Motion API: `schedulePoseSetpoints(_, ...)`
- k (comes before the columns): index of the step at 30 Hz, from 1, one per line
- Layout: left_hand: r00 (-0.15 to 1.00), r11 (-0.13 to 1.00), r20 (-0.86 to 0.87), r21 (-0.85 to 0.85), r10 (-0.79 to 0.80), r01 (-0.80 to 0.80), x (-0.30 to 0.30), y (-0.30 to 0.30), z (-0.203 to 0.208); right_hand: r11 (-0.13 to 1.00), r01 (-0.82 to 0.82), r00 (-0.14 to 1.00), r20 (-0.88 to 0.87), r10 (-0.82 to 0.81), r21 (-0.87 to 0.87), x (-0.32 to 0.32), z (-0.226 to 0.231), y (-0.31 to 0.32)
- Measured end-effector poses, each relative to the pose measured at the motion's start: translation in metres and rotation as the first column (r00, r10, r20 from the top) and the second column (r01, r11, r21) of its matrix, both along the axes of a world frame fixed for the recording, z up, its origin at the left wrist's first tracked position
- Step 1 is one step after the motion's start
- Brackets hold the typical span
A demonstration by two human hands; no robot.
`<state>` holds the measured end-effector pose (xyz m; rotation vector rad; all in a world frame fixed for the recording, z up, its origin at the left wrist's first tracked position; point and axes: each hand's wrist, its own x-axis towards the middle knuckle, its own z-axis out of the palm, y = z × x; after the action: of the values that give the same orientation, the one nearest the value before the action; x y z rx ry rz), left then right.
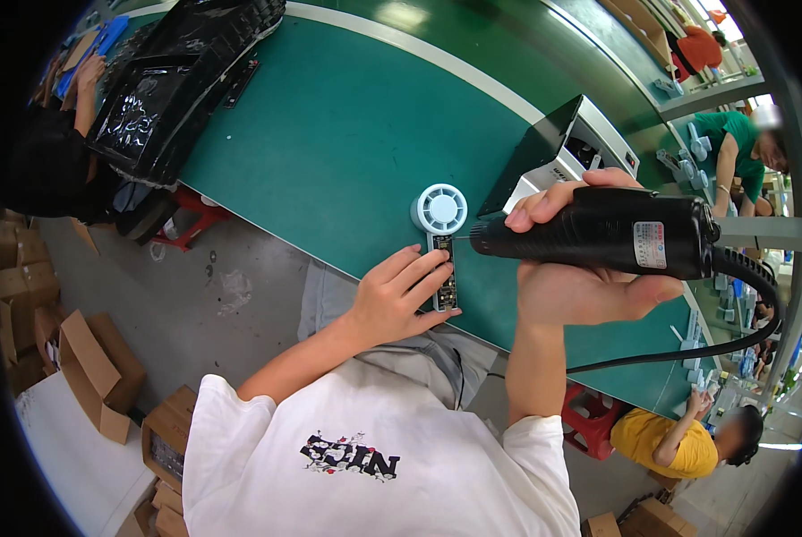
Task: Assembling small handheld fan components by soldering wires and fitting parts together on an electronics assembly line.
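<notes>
A light-blue handheld fan (441, 208) lies on the green table near its front edge, with its round grille facing up. Its handle is uncovered, so a dark circuit board (448, 285) shows inside. My left hand (399, 291) grips the handle from the left, fingers over the board and thumb at the lower end. In my right hand (567, 291) is a black corded electric screwdriver (589, 234), held level. Its thin bit points left and reaches the handle just below the fan head; I cannot tell whether it touches a screw.
A black and silver box-shaped machine (558, 152) stands behind the screwdriver. The cord (669, 356) loops down at the right. A black plastic-wrapped bin (164, 98) sits at the far left of the green table (329, 134). Co-workers sit at right and left; cardboard boxes (97, 362) lie at lower left.
</notes>
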<state>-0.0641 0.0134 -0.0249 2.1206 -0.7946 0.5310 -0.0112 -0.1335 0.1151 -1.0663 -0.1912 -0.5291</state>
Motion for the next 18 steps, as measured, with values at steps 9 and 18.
schedulePoseSetpoints(9, 1.0, 0.999, -0.002, 0.041, 0.015, -0.015, -0.0005, -0.0013, 0.0034, 0.989, 0.068, 0.99, -0.113, -0.083, -0.132, 0.0008, -0.0014, 0.0032)
schedulePoseSetpoints(18, 0.999, 0.998, 0.03, 0.059, 0.026, -0.027, -0.0002, -0.004, -0.001, 0.996, 0.064, 0.996, -0.063, -0.068, -0.069, 0.0057, -0.0051, 0.0059)
